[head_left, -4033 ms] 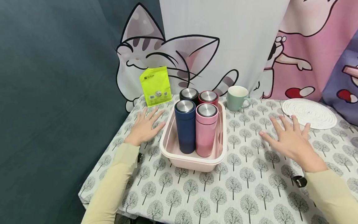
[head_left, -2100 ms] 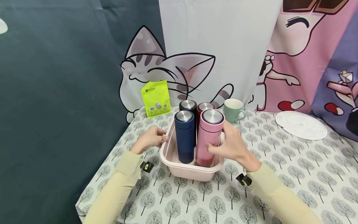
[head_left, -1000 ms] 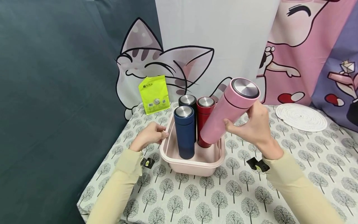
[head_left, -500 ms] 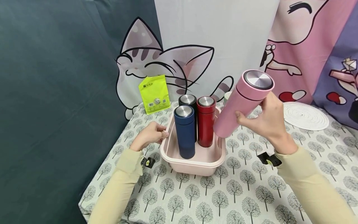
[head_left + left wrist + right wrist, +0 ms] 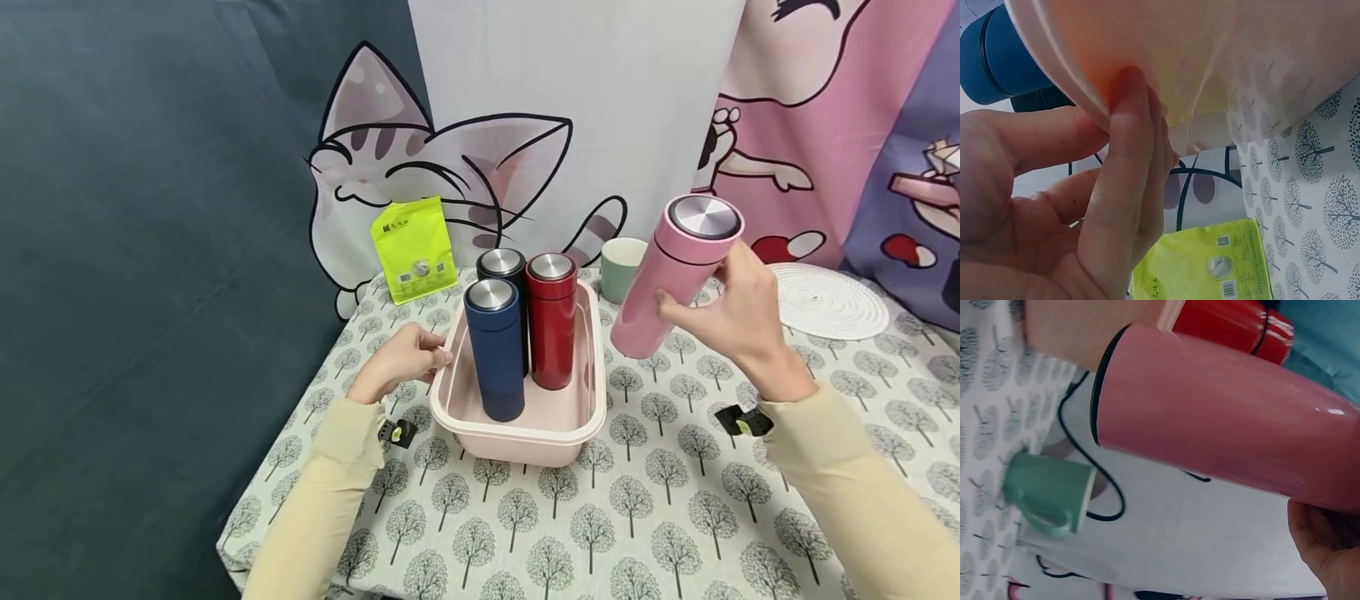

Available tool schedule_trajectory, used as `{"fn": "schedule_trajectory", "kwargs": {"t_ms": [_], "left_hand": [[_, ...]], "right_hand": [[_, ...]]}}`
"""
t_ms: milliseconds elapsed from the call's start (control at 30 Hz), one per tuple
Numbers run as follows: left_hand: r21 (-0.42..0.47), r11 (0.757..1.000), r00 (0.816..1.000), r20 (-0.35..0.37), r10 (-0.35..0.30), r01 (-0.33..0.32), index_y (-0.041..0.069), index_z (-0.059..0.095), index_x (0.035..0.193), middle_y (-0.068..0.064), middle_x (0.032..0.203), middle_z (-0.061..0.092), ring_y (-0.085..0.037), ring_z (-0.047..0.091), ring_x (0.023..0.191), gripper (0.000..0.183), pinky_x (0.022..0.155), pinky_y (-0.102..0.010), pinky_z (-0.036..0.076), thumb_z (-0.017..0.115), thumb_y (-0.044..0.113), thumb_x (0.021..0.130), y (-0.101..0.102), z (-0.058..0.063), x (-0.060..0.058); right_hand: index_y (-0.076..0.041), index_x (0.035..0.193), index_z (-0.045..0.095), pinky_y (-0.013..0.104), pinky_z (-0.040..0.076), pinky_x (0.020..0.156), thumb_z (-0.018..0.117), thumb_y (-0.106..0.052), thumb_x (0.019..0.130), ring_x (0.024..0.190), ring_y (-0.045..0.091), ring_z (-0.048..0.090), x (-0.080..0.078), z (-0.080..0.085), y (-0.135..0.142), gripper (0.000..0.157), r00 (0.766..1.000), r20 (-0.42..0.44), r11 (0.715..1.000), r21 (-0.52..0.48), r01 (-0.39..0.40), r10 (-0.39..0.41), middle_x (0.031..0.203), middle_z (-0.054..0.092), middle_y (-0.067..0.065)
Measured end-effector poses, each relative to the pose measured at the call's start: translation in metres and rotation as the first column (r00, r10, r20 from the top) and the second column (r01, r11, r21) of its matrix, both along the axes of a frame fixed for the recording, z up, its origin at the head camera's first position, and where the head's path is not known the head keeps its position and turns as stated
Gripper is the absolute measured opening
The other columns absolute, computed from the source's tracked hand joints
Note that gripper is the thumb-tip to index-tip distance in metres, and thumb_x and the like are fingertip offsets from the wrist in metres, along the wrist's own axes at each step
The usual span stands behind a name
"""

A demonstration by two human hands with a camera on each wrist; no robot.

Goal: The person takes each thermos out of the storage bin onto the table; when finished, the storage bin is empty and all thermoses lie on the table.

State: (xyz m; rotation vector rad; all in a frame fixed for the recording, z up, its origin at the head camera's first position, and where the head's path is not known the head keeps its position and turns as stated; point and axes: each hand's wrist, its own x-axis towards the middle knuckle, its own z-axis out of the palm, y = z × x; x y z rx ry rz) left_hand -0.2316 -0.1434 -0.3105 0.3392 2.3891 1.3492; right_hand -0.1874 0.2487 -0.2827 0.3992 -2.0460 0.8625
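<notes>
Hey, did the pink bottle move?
Yes, the pink bottle went up and right, out of the tub, as the head view shows.

Along the far edge of a tree-print surface (image 5: 570, 542): 1 lime-green pouch (image 5: 414, 252), 1 green mug (image 5: 618, 275) and 1 round white mat (image 5: 832, 302), before a backdrop (image 5: 637, 83) bearing 1 smiling cartoon cat (image 5: 390, 171).

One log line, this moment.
left hand: grips bin at rim; right hand: holds pink flask, tilted, outside bin; in bin: blue flask, black flask, red flask
</notes>
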Motion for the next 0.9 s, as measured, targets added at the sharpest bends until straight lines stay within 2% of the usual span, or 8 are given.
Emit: {"fn": "schedule_trajectory", "kwargs": {"t_ms": [167, 267, 400, 500, 700, 900], "left_hand": [[-0.003, 1.000, 1.000, -0.002, 0.009, -0.009, -0.016, 0.047, 0.134, -0.029, 0.115, 0.066, -0.031, 0.070, 0.099, 0.043, 0.082, -0.037, 0.062, 0.055, 0.001, 0.095, 0.000, 0.001, 0.000], [-0.003, 1.000, 1.000, -0.010, 0.004, -0.004, -0.015, 0.049, 0.134, -0.029, 0.116, 0.066, -0.033, 0.069, 0.102, 0.042, 0.082, -0.037, 0.062, 0.055, 0.002, 0.096, 0.000, 0.001, 0.001], [-0.003, 1.000, 1.000, -0.013, 0.011, -0.011, -0.013, 0.052, 0.132, -0.027, 0.116, 0.067, -0.031, 0.069, 0.100, 0.041, 0.082, -0.037, 0.062, 0.056, 0.004, 0.095, 0.001, 0.001, 0.001], [-0.005, 1.000, 1.000, -0.013, 0.015, -0.015, -0.014, 0.053, 0.131, -0.027, 0.115, 0.067, -0.030, 0.070, 0.099, 0.040, 0.081, -0.036, 0.062, 0.056, 0.004, 0.095, 0.001, 0.001, 0.002], [0.012, 1.000, 1.000, -0.006, 0.012, -0.012, -0.014, 0.053, 0.131, -0.029, 0.115, 0.066, -0.030, 0.070, 0.096, 0.040, 0.081, -0.037, 0.063, 0.055, 0.003, 0.095, 0.001, 0.000, 0.002], [0.007, 1.000, 1.000, 0.001, 0.025, -0.025, -0.012, 0.052, 0.132, -0.027, 0.116, 0.067, -0.029, 0.070, 0.097, 0.041, 0.082, -0.036, 0.062, 0.056, 0.004, 0.095, 0.000, -0.003, 0.003]], "right_hand": [[-0.003, 0.129, 0.056, 0.000, 0.043, 0.080, 0.082, -0.006, 0.064, 0.094, -0.010, 0.050, -0.010, -0.014, 0.005, 0.070, 0.996, 0.088, 1.000, -0.013, 0.021, -0.020, 0.111, 0.064, 0.013], [-0.001, 0.127, 0.056, 0.003, 0.041, 0.078, 0.083, -0.008, 0.065, 0.095, 0.002, 0.054, -0.015, -0.021, 0.008, 0.068, 0.992, 0.122, 0.999, -0.009, 0.041, -0.040, 0.110, 0.064, 0.014], [0.003, 0.124, 0.055, 0.023, 0.045, 0.078, 0.084, -0.010, 0.065, 0.093, 0.026, 0.057, -0.021, -0.030, 0.010, 0.067, 0.986, 0.159, 0.998, 0.002, 0.059, -0.058, 0.107, 0.062, 0.019], [0.005, 0.124, 0.055, 0.038, 0.045, 0.076, 0.085, -0.012, 0.065, 0.091, 0.033, 0.056, -0.026, -0.036, 0.013, 0.069, 0.980, 0.188, 0.998, 0.006, 0.069, -0.069, 0.107, 0.061, 0.022], [0.003, 0.124, 0.055, 0.046, 0.049, 0.075, 0.084, -0.013, 0.065, 0.091, 0.034, 0.058, -0.035, -0.047, 0.018, 0.068, 0.974, 0.211, 0.996, 0.013, 0.083, -0.084, 0.106, 0.062, 0.022], [0.003, 0.126, 0.054, 0.042, 0.047, 0.076, 0.082, -0.013, 0.067, 0.093, 0.033, 0.057, -0.046, -0.059, 0.022, 0.068, 0.966, 0.239, 0.995, 0.017, 0.095, -0.096, 0.106, 0.061, 0.021]]}}
